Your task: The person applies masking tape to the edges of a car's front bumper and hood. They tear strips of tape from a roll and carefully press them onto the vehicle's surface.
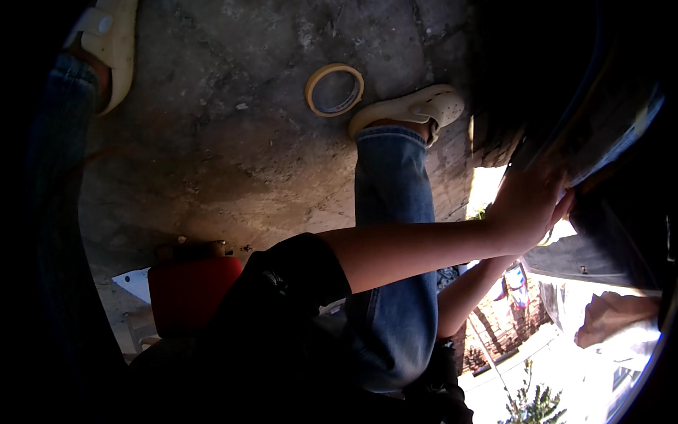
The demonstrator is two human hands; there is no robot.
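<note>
My left arm reaches across my right leg. My left hand (524, 206) is at a large dark curved panel (609, 143) with pale blue reflections, too dark to name further. The fingers are partly hidden there, and I cannot tell whether they grip anything. Below it comes my right forearm (471, 297), which passes beyond the knee. My right hand is mostly hidden behind the left, so its hold cannot be made out. A roll of masking tape (310, 87) lies flat on the concrete floor (238, 175), beside the heel of my right clog.
My right clog (408, 108) and left clog (116, 47) stand far apart. A red seat (185, 297) shows between my legs, beside a white piece (135, 283). Bright outdoors at lower right holds a brick wall (487, 339), brown cloth (609, 318) and a plant (535, 403).
</note>
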